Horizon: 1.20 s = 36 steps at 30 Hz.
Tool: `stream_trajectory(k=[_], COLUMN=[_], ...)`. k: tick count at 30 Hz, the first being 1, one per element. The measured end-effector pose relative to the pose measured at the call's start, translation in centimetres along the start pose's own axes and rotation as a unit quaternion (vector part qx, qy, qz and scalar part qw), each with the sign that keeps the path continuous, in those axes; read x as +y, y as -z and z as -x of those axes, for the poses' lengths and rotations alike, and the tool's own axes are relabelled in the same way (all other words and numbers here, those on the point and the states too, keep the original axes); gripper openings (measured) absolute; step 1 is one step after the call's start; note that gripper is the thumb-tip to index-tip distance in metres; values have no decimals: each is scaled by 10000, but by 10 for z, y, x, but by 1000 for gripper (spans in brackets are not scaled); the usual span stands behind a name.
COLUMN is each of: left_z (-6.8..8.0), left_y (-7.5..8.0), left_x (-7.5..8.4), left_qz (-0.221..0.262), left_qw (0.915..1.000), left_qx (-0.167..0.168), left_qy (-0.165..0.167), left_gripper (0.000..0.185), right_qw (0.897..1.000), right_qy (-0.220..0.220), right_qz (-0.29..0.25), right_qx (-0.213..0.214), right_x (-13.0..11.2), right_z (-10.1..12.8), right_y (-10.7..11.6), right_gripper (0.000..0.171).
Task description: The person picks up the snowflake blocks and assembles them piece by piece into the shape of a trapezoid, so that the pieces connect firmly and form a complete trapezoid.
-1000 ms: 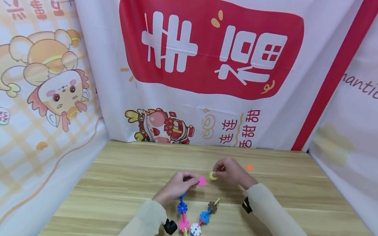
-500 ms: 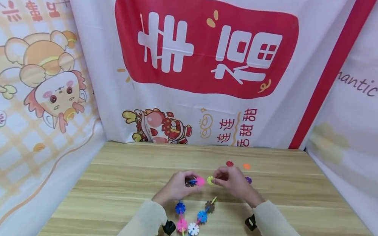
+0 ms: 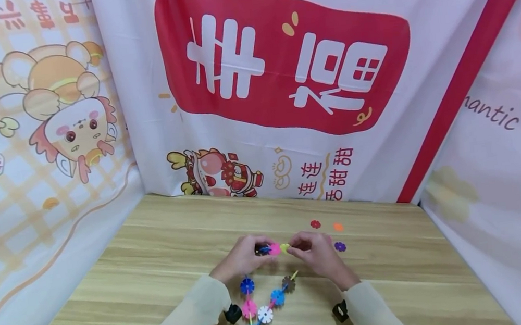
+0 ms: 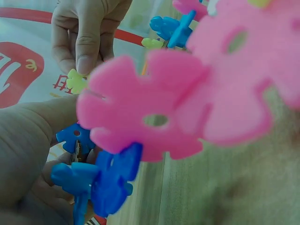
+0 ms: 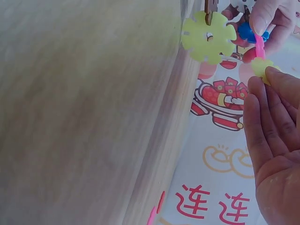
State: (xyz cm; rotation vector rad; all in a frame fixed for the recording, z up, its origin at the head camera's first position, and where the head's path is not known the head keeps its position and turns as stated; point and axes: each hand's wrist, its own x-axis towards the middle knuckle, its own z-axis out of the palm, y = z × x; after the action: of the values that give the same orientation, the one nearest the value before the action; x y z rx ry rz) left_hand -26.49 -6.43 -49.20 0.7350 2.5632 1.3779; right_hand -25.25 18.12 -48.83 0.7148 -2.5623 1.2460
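1. Left hand (image 3: 241, 258) pinches the pink disc (image 3: 274, 249) atop a snowflake-disc chain (image 3: 256, 309) trailing onto the table (image 3: 156, 256), steadying it.
2. Right hand (image 3: 313, 251) pinches a yellow disc (image 3: 285, 247), edge touching pink, slots apparently aligned.

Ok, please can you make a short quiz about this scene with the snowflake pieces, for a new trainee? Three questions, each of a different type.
1. True or false: the right hand pinches a yellow-green snowflake piece.
2. Multiple choice: the pink piece at the left hand is A) lying alone on the table, B) the top end of the chain of pieces, C) stuck to the wall cloth.
3. Fill in: three loose pieces lie beyond the right hand: a red one, an orange one and a ____ one.

Key: 1 true; 2 B; 3 purple.
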Motion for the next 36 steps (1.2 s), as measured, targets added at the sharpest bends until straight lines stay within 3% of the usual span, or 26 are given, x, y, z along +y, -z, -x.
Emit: stream_trajectory(k=[4,7,11,16,22,27,31,36], left_z=[0,1,2,3,2,3,2,-1], left_y=[0,1,3,4,0,-1,0,1], left_x=[0,2,5,5,4,4,4,5], left_qz=[-2,-63,-319,-644,-777,-591,-328,-426], left_qw=[10000,9996,9979,9956,9937,9970,9992,9977], left_qx=[3,13,72,180,197,68,-245,-418], left_qy=[-53,-269,-568,-659,-784,-496,-8,309], left_gripper=[27,24,21,23,27,23,17,25], right_qw=[9999,9993,9978,9946,9953,9977,9981,9916], right_qy=[100,298,552,981,877,651,372,-162], right_qz=[67,201,327,179,115,136,63,571], right_qx=[-13,52,184,298,395,135,-490,-1145], right_x=[-1,-1,-3,-2,-1,-4,0,19], right_z=[0,0,-1,-1,0,-1,-2,-7], right_y=[-2,-4,-6,-10,-13,-11,-4,26], right_gripper=[12,10,10,12,12,11,10,20])
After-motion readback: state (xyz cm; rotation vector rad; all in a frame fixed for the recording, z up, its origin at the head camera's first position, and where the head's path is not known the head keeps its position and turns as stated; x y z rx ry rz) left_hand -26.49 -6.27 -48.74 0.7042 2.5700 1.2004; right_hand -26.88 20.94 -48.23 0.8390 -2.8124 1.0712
